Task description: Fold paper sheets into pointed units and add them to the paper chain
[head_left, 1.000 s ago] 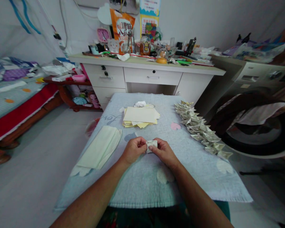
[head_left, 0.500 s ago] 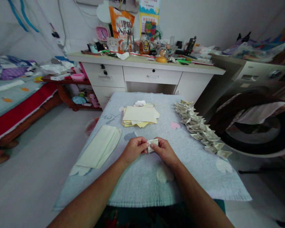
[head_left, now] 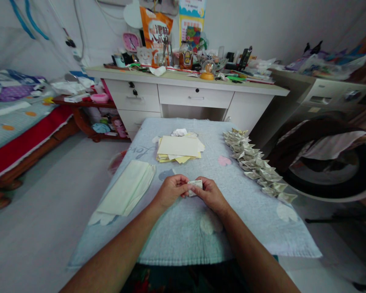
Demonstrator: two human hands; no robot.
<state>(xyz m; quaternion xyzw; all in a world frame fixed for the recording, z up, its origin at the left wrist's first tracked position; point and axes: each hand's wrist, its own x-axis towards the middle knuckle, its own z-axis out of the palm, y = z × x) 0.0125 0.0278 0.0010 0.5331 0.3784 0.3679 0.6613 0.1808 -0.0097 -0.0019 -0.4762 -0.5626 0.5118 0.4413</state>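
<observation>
A small folded piece of pale paper (head_left: 196, 187) is pinched between my two hands, above the middle of the cloth-covered table (head_left: 183, 240). My left hand (head_left: 172, 189) grips its left edge with thumb and fingers. From the other side, my right hand (head_left: 211, 193) holds it with the thumb lying across its front. Beyond my hands lies a stack of cream and yellow paper sheets (head_left: 179, 146). Left of my left hand are long pale green-white paper sheets (head_left: 126, 189). To the right, several folded pointed paper pieces (head_left: 253, 162) stand in a long row.
A crumpled white tissue (head_left: 179, 132) sits behind the paper stack. Past the table stands a white desk (head_left: 195, 97) crowded with jars, a clock and a snack bag. A washing machine (head_left: 323, 97) with its door open is at right, a bed (head_left: 15, 122) at left.
The folded paper has shifted very slightly left, and my right thumb sits a little differently on it. Both hands keep hold of it; everything else looks the same.
</observation>
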